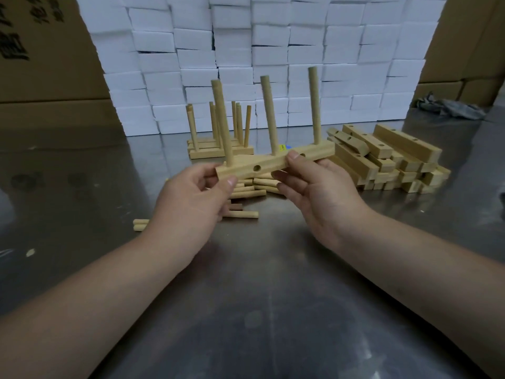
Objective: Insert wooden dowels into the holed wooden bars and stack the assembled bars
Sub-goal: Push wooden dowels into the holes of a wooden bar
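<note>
Now | your left hand and right hand pinch the dowelled bar | keep it level | seat squarely on assembled stack behind the bar

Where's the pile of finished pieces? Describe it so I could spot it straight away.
Start at the wall of white blocks behind the metal table. Just before it, left of centre, sits the finished stack. Unlike the bare bars heaped on the right, it has dowels standing up from it.
</note>
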